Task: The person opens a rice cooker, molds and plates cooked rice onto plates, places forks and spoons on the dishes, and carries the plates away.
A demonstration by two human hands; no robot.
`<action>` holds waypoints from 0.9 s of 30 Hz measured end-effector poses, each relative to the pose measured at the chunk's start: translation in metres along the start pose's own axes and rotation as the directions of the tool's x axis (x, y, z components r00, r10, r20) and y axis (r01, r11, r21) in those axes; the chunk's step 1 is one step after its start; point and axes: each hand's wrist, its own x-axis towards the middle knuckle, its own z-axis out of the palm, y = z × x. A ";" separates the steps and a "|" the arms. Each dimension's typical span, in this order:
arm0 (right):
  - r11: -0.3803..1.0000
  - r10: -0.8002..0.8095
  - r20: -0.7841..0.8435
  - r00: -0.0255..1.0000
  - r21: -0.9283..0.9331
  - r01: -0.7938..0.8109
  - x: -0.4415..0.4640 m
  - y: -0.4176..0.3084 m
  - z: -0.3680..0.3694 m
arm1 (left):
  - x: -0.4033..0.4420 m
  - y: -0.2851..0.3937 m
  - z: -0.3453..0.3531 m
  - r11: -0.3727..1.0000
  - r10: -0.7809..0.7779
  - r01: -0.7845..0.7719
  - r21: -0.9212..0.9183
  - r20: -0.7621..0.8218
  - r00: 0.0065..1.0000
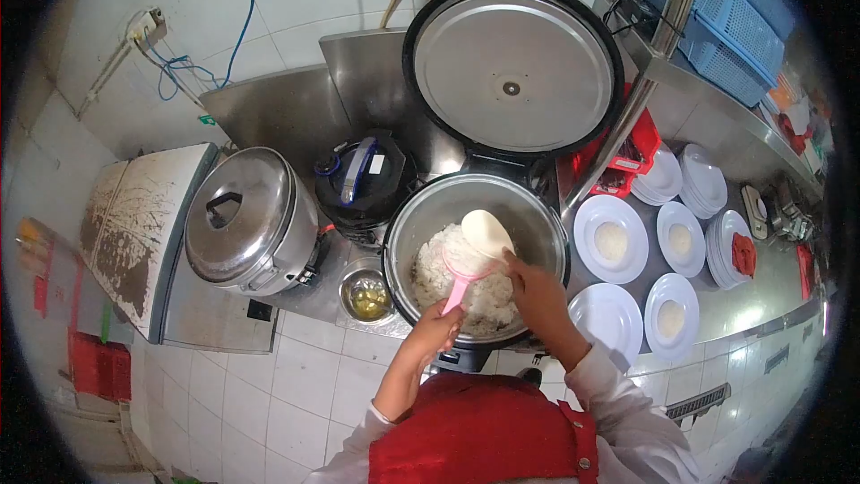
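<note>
My left hand [434, 333] is closed round the handle of a pink scoop [459, 289], whose cup has white rice in it. In my right hand [539, 298] is a cream rice paddle [486, 233], its broad blade lying over the scoop's cup. Both tools are above the cooked rice [432, 276] inside a large rice cooker [445, 197]. The cooker's lid [511, 63] stands raised behind it. Parts of the scoop's cup are hidden by the paddle.
White plates [584, 231], several with moulded rice, stand on the right counter. Left are a metal bowl [367, 298] with yellowish liquid, a closed black cooker [365, 184] and a lidded steel pot [240, 215]. A metal post [618, 148] rises near the cooker's right side.
</note>
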 end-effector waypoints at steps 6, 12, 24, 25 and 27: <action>0.997 -0.058 0.151 0.987 -0.041 0.065 -0.019 -0.034 -0.013 | -0.001 0.000 -0.006 0.999 0.033 -0.033 -0.016 -0.019 0.999; 0.995 -0.014 -0.016 1.000 -0.099 0.012 0.022 0.014 -0.006 | -0.012 -0.008 -0.001 0.995 0.016 -0.019 0.093 0.029 0.999; 0.976 -0.074 -0.008 0.997 -0.208 0.071 0.031 0.005 -0.016 | -0.018 -0.007 -0.010 0.999 -0.040 0.041 -0.005 0.074 0.996; 0.977 -0.128 -0.009 0.992 -0.172 0.125 0.026 -0.012 -0.031 | -0.019 -0.004 -0.010 0.998 -0.055 0.056 -0.011 0.043 0.998; 0.976 -0.179 0.000 0.984 -0.127 0.178 0.016 -0.025 -0.035 | -0.018 -0.003 -0.014 0.999 -0.032 0.033 -0.015 0.057 0.998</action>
